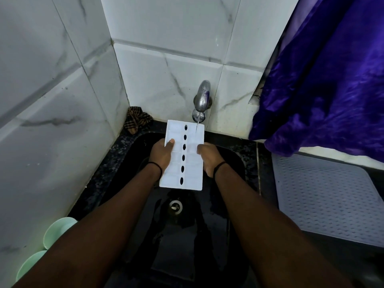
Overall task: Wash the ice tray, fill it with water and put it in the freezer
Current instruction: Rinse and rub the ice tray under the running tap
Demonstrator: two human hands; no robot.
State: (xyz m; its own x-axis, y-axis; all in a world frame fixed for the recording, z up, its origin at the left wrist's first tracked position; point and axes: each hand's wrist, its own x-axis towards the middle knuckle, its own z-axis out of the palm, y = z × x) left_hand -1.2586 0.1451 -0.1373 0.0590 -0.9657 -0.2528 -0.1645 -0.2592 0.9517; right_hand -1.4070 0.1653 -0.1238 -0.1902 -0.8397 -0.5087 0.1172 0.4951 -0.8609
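While the tap (202,98) runs, the white ice tray (182,157) is held above the black sink (232,163). Left hand (161,154) grasps the tray's left edge, thumb on top. Right hand (208,155) grasps the right edge. Water lands on the far end, beyond both thumbs.

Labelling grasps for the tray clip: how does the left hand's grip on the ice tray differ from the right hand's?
The left hand holds the ice tray at its left edge, thumb laid on top; the right hand holds the right edge, its thumb at the rim.
The left hand sits slightly farther from the tap's stream than the right.
Shared: both grip mid-length over the sink, each wrist wearing a dark band.
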